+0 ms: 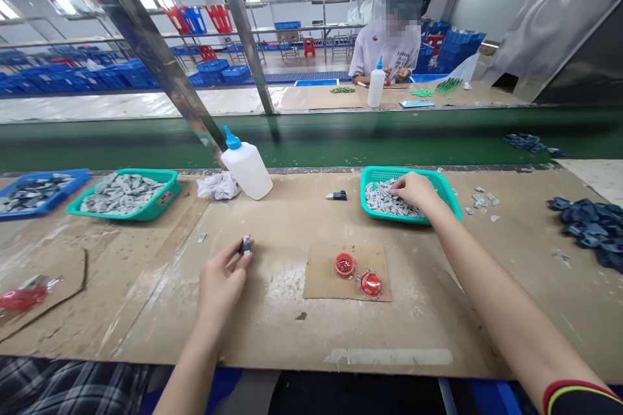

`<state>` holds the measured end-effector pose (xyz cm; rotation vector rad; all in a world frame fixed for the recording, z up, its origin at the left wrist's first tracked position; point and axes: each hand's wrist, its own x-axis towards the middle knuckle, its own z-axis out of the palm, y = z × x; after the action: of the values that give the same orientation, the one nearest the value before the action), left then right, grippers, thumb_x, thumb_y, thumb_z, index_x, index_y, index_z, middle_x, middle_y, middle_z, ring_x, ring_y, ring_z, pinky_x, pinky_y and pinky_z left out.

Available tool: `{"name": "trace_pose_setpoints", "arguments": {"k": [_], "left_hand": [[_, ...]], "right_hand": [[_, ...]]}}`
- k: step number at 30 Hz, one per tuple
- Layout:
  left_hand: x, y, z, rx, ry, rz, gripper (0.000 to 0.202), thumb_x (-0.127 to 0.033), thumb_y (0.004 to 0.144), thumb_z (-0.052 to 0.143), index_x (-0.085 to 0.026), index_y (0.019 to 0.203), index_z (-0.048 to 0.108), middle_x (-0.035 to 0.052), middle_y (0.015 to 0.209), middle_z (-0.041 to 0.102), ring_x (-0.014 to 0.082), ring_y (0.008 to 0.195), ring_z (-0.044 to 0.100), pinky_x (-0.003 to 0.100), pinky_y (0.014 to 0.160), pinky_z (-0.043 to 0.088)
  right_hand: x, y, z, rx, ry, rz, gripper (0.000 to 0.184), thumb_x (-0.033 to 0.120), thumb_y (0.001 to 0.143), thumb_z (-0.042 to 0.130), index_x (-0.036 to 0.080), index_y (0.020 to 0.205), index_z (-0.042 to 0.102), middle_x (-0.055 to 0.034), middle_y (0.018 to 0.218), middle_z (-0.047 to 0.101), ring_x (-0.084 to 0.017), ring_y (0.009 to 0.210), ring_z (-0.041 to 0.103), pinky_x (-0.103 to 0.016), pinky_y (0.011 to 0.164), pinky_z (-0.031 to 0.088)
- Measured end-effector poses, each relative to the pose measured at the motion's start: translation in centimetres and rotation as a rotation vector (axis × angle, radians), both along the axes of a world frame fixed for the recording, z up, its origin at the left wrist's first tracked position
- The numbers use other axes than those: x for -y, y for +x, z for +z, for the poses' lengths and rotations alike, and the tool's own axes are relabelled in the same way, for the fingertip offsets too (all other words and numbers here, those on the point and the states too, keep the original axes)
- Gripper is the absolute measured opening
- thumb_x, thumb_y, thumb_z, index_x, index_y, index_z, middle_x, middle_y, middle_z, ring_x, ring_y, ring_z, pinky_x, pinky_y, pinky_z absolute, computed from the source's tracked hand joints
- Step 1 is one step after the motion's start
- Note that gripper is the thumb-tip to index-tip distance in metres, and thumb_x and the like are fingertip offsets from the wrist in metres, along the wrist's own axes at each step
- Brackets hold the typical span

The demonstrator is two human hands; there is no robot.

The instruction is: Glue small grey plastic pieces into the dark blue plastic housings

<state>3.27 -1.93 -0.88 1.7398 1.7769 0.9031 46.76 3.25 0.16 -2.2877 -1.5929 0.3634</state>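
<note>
My left hand (pixel 221 282) is closed on a small dark blue and white plastic part (pixel 245 246), held just over the table left of centre. At the right, my right hand (pixel 416 191) reaches into a green basket (pixel 452 204) of small grey-white pieces (pixel 389 200). Its fingertips are pinched down among the pieces, and whether one is between them is hidden. Between the hands, a cardboard square (pixel 321 275) carries two red round caps (pixel 345 264) with glossy red contents. A similar dark-and-white part (pixel 337 195) lies beside the basket.
A white squeeze bottle (pixel 248 168) stands by crumpled tissue (pixel 217 186). Leftward are another green basket (pixel 165 198) and a blue tray (pixel 73 181). Dark blue parts (pixel 596 230) are heaped at the right. Across the green belt (pixel 311 139), a co-worker (pixel 387 52) sits at another table.
</note>
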Motion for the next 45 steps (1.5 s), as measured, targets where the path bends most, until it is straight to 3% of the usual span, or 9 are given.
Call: {"name": "trace_pose_setpoints", "arguments": {"k": [4, 12, 18, 23, 27, 32, 36, 40, 45], "left_hand": [[-3.3, -0.8, 0.4, -0.474, 0.048, -0.023, 0.044, -0.020, 0.083, 0.050, -0.017, 0.127, 0.059, 0.0133, 0.111, 0.071, 0.0322, 0.102, 0.066, 0.040, 0.085, 0.051], [-7.5, 0.8, 1.6, -0.656, 0.059, -0.152, 0.045, -0.008, 0.080, 0.045, -0.014, 0.122, 0.061, 0.0185, 0.116, 0.067, 0.0353, 0.108, 0.062, 0.043, 0.088, 0.046], [-8.7, 8.1, 3.5, -0.624, 0.170, -0.225, 0.041, -0.028, 0.090, 0.043, -0.013, 0.126, 0.056, 0.0199, 0.128, 0.057, 0.0325, 0.120, 0.052, 0.041, 0.101, 0.037], [-9.9, 16.9, 2.8, -0.507, 0.072, -0.365, 0.050, -0.057, 0.084, 0.049, -0.016, 0.110, 0.063, 0.0159, 0.093, 0.070, 0.0343, 0.091, 0.064, 0.043, 0.079, 0.047], [-10.7, 19.9, 1.6, -0.370, -0.001, -0.455, 0.046, -0.064, 0.069, 0.064, -0.020, 0.086, 0.066, 0.0122, 0.091, 0.071, 0.0324, 0.091, 0.064, 0.038, 0.076, 0.048], [-9.2, 17.6, 1.4, -0.129, -0.080, -0.484, 0.037, -0.052, 0.075, 0.063, -0.019, 0.089, 0.064, 0.0110, 0.086, 0.071, 0.0285, 0.087, 0.066, 0.038, 0.078, 0.049], [-5.2, 13.1, 2.7, 0.247, -0.176, -0.483, 0.040, -0.041, 0.080, 0.062, -0.020, 0.113, 0.056, 0.0107, 0.116, 0.067, 0.0213, 0.100, 0.066, 0.033, 0.085, 0.052], [0.1, 8.7, 3.2, 0.896, -0.270, -0.226, 0.026, -0.030, 0.079, 0.068, -0.018, 0.100, 0.059, 0.0122, 0.124, 0.064, 0.0187, 0.103, 0.066, 0.030, 0.090, 0.052], [5.1, 6.4, 2.1, 1.070, -0.175, 0.073, 0.027, -0.014, 0.072, 0.076, -0.019, 0.082, 0.052, 0.0079, 0.109, 0.071, 0.0154, 0.094, 0.068, 0.028, 0.086, 0.055]], "right_hand": [[0.5, -0.5, -0.1, 0.067, -0.043, -0.079, 0.012, 0.028, 0.076, 0.072, 0.018, 0.080, 0.077, -0.0163, 0.085, 0.073, -0.033, 0.086, 0.065, -0.036, 0.065, 0.043], [1.5, -0.7, 0.0, 0.095, -0.024, -0.147, 0.026, 0.035, 0.082, 0.066, 0.012, 0.073, 0.074, -0.0214, 0.080, 0.070, -0.038, 0.097, 0.059, -0.040, 0.070, 0.044], [3.0, -1.2, 1.2, 0.038, 0.151, -0.135, 0.029, 0.034, 0.093, 0.048, 0.014, 0.091, 0.068, -0.0160, 0.086, 0.072, -0.028, 0.084, 0.064, -0.035, 0.070, 0.043], [9.6, -3.0, 2.8, -0.522, 0.481, -0.091, 0.030, 0.047, 0.083, 0.063, 0.017, 0.085, 0.066, -0.0073, 0.075, 0.072, -0.020, 0.070, 0.065, -0.029, 0.063, 0.046], [16.4, -6.0, 0.6, -1.026, 0.366, -0.198, 0.033, 0.048, 0.074, 0.073, 0.017, 0.084, 0.068, -0.0055, 0.069, 0.071, -0.015, 0.059, 0.058, -0.024, 0.053, 0.042], [20.8, -9.8, -2.9, -1.321, 0.244, -0.350, 0.034, 0.043, 0.069, 0.080, 0.016, 0.088, 0.071, -0.0069, 0.074, 0.073, -0.011, 0.059, 0.057, -0.021, 0.056, 0.044], [20.9, -11.3, -3.1, -1.386, 0.259, -0.346, 0.029, 0.041, 0.071, 0.079, 0.017, 0.086, 0.071, -0.0041, 0.070, 0.073, -0.007, 0.053, 0.050, -0.018, 0.051, 0.040], [20.3, -11.5, -2.7, -1.357, 0.215, -0.321, 0.025, 0.039, 0.071, 0.080, 0.017, 0.080, 0.072, -0.0036, 0.069, 0.072, -0.007, 0.054, 0.051, -0.018, 0.052, 0.041], [19.7, -11.9, -2.3, -1.256, 0.187, -0.293, 0.026, 0.040, 0.071, 0.079, 0.017, 0.080, 0.073, -0.0055, 0.071, 0.072, -0.014, 0.068, 0.063, -0.019, 0.053, 0.043]]}}
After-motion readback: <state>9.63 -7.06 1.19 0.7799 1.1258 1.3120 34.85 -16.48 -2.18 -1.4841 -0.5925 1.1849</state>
